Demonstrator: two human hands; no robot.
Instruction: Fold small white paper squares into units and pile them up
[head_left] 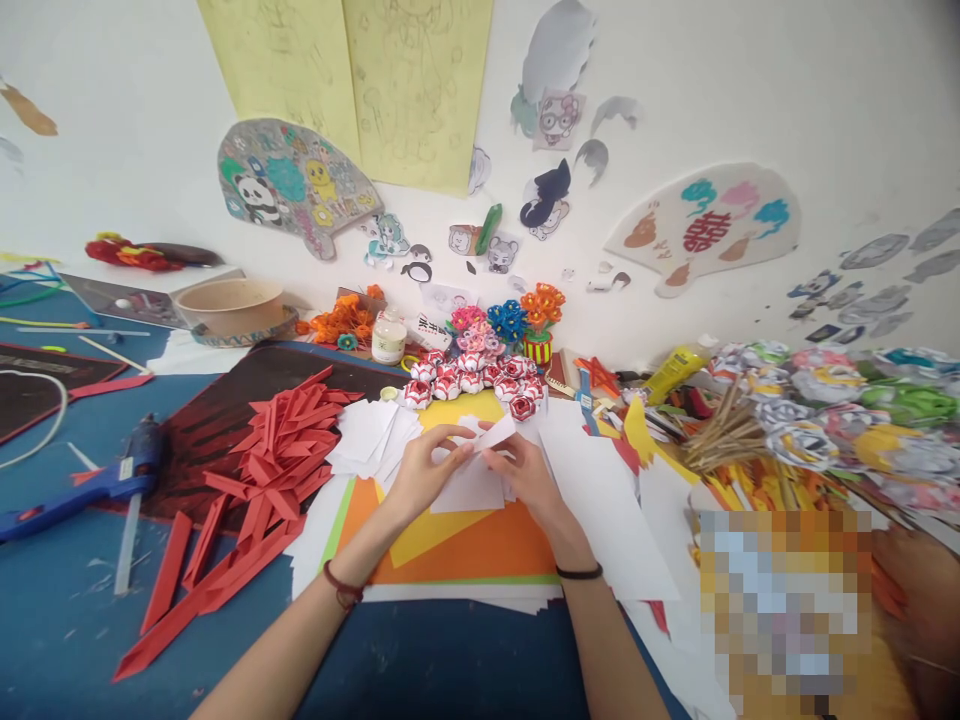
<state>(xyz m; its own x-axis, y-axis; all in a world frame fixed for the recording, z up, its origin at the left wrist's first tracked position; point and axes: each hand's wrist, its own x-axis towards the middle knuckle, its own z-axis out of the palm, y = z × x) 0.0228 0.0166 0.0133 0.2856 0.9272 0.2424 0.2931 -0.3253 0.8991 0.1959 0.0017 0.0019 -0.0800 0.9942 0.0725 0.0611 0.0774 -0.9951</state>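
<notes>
Both hands, left hand (426, 462) & right hand (523, 468), pinch 1 white paper piece (480, 450) with fingers, mid-fold. Finished red-white paper flowers (469, 380) lie just beyond; white sheets (371, 435) wait beside.

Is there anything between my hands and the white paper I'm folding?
Nothing visible. Both the left hand and right hand already pinch the white paper directly, above the orange sheet.

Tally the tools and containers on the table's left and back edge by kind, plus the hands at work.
Glue gun, blue: 1
Bowl, tan: 1
Glue bottle, small and pale: 1
Yellow tube: 1
Hands: 2, left hand and right hand, both pinching one white paper piece
Total: 6
</notes>
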